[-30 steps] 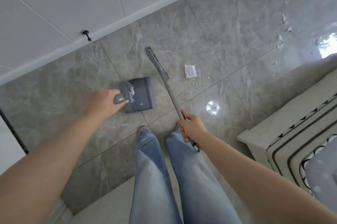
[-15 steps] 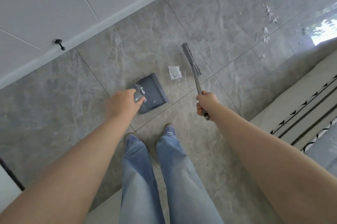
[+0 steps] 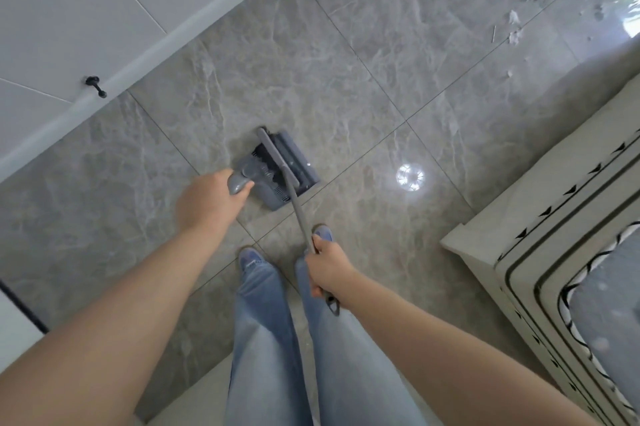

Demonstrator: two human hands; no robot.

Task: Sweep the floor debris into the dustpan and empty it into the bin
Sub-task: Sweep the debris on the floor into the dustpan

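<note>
Gripping the dustpan (image 3: 294,165) handle, the left hand (image 3: 207,200); right hand (image 3: 329,269) holds the broom (image 3: 277,155) across it. Paper scraps (image 3: 516,16) lie far beyond, a cabinet (image 3: 554,252) right.

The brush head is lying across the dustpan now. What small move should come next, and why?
Probably lift the brush off the dustpan and carry both toward the scraps far right. The left hand grips the pan's handle, the right hand the brush, and that litter lies unswept.
</note>
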